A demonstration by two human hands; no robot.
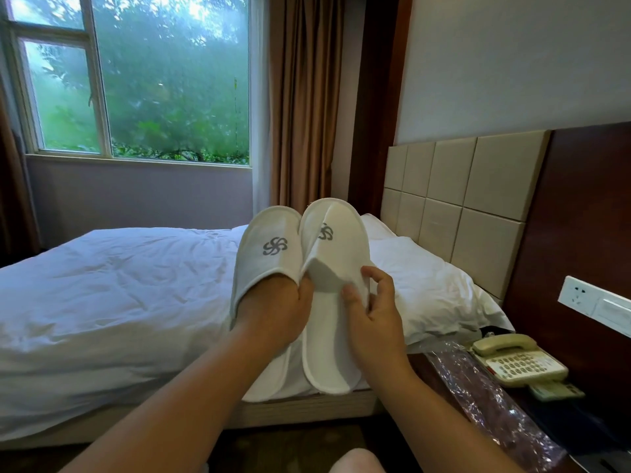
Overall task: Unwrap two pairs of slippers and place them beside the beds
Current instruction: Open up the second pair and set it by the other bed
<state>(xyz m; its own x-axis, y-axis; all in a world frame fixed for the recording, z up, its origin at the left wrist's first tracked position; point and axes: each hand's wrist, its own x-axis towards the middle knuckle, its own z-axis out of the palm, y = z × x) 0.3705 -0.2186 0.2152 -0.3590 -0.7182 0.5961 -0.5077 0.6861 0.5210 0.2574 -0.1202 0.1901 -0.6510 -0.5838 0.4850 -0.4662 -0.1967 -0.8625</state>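
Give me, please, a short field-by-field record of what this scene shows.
Left hand: slid inside the left slipper, fingers hidden
Right hand: pinches the upper's edge of the right slipper
Slippers: white, grey logo, unwrapped, held up side by side before the bed
Wrapper: clear plastic wrapper lies beside the telephone
Task state: this pair not yet set down

Bed (307,408): pale base. On it: white duvet (119,302), creased, covering the mattress; white pillow (426,288) at the headboard end.
Table (418,365): dark wood, just beside the bed. On it: cream telephone (519,361), handset cradled; clear plastic wrapper (491,407), crumpled, beside the telephone.
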